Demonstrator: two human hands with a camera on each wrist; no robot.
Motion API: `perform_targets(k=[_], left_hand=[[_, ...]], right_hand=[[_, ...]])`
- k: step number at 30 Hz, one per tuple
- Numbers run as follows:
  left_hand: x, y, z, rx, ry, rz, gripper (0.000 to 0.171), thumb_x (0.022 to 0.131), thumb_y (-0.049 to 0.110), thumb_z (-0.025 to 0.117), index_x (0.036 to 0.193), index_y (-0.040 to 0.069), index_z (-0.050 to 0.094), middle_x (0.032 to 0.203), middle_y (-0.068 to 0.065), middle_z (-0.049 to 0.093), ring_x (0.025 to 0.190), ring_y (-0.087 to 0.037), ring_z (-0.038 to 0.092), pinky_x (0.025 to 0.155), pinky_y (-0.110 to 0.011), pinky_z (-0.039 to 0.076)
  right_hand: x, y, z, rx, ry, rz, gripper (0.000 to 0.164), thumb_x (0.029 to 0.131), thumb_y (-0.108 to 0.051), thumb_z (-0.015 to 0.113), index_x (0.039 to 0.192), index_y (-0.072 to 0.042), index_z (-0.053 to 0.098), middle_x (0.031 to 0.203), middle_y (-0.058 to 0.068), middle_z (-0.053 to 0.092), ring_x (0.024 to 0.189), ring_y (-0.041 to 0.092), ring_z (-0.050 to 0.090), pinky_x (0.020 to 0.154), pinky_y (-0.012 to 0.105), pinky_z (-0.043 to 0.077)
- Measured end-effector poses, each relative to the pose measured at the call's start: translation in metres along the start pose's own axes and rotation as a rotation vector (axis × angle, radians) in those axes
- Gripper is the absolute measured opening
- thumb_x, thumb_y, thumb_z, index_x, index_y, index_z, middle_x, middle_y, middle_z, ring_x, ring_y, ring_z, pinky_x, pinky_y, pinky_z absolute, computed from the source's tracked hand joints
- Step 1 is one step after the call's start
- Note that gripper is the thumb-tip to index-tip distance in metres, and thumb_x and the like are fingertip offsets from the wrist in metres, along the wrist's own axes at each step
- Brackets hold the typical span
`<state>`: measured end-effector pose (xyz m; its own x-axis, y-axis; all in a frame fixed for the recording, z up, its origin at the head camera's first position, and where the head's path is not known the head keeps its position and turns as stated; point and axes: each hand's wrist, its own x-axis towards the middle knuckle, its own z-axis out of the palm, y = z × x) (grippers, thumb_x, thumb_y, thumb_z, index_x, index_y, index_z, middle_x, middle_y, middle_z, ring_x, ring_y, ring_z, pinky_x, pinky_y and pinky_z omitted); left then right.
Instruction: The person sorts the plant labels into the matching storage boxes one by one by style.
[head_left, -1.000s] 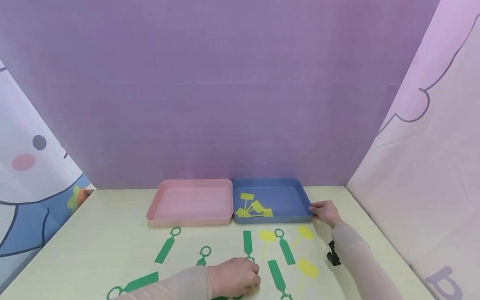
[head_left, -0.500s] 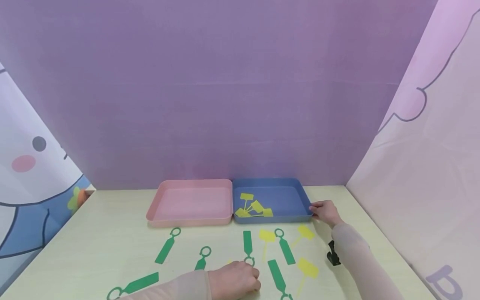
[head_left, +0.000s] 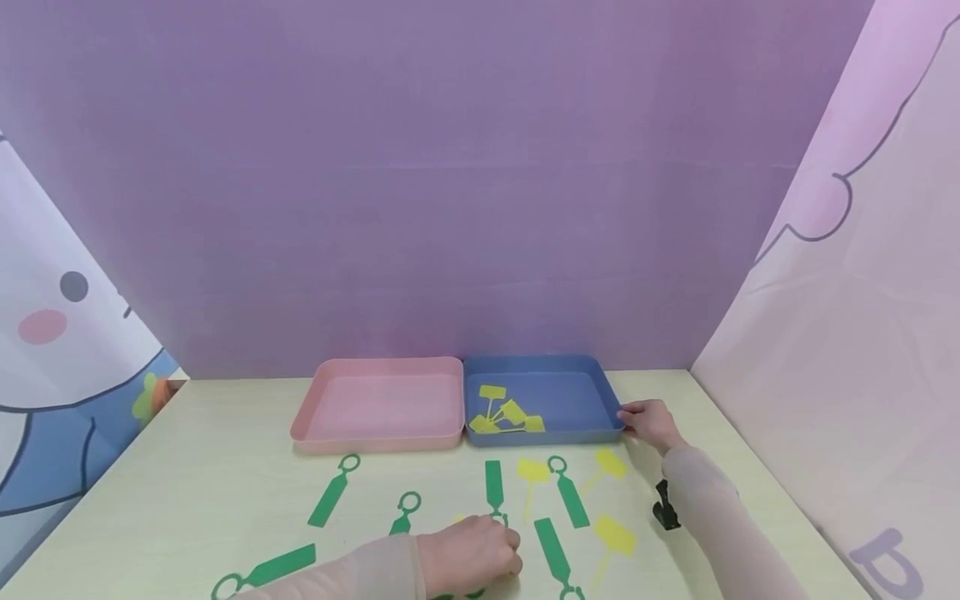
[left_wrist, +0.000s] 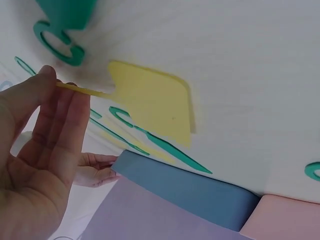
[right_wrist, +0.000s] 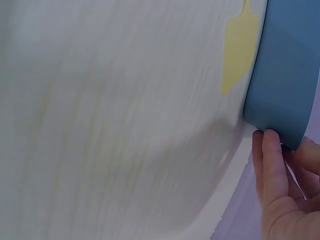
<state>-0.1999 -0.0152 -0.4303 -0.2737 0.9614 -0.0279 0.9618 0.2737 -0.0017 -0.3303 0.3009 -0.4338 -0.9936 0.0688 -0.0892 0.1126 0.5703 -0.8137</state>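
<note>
Left hand (head_left: 471, 554): fingers and thumb pinch the stem of a yellow tag (left_wrist: 150, 100); its flat head projects past the fingertips. Contact between tag and counter (head_left: 210, 467) cannot be determined. Green tags (head_left: 327, 500) lie around these fingers; loose yellow tags (head_left: 615, 535) lie to their right. Right hand (head_left: 651, 423): fingers and thumb grip the near right corner of the blue tray (head_left: 566, 400), left of them, containing a yellow pile (head_left: 513, 411). The pink tray (head_left: 382, 404) adjoins it, farther left. A black object (head_left: 666, 508) is on the near side of the right fingers.

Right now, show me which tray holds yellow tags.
The blue tray, whose corner the right hand grips; yellow T-shaped tags lie inside it, whereas the pink tray has none.
</note>
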Motion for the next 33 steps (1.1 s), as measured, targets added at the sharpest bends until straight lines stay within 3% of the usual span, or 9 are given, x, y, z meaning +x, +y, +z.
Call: perform_targets(k=[16,26,33], left_hand=[[0.006,-0.015,-0.022,0.022,0.085,-0.068,0.016,0.079,0.016,0.068,0.093,0.023,0.072,0.081,0.011,0.063,0.071,0.005,0.056,0.064,-0.003,0.041],[0.024,-0.029,-0.033,0.086,0.087,-0.065,0.017,0.078,0.016,0.070,0.093,0.022,0.072,0.084,0.009,0.065,0.074,0.002,0.059,0.066,-0.005,0.043],[0.037,-0.041,-0.035,0.160,0.105,-0.078,0.017,0.078,0.018,0.069,0.094,0.023,0.072,0.086,0.009,0.066,0.075,0.001,0.060,0.064,-0.006,0.043]], right_hand=[[0.001,-0.001,0.000,0.005,-0.013,0.015,0.030,0.089,-0.001,0.052,0.113,0.018,0.054,0.108,0.033,0.059,0.084,0.029,0.067,0.071,0.032,0.055],[0.000,-0.001,-0.001,0.011,-0.007,0.014,0.030,0.090,-0.001,0.052,0.113,0.018,0.053,0.108,0.033,0.059,0.087,0.031,0.066,0.071,0.032,0.055],[0.000,0.000,0.000,0.013,-0.003,0.000,0.031,0.090,-0.001,0.051,0.113,0.019,0.053,0.106,0.033,0.060,0.081,0.026,0.067,0.068,0.030,0.055]])
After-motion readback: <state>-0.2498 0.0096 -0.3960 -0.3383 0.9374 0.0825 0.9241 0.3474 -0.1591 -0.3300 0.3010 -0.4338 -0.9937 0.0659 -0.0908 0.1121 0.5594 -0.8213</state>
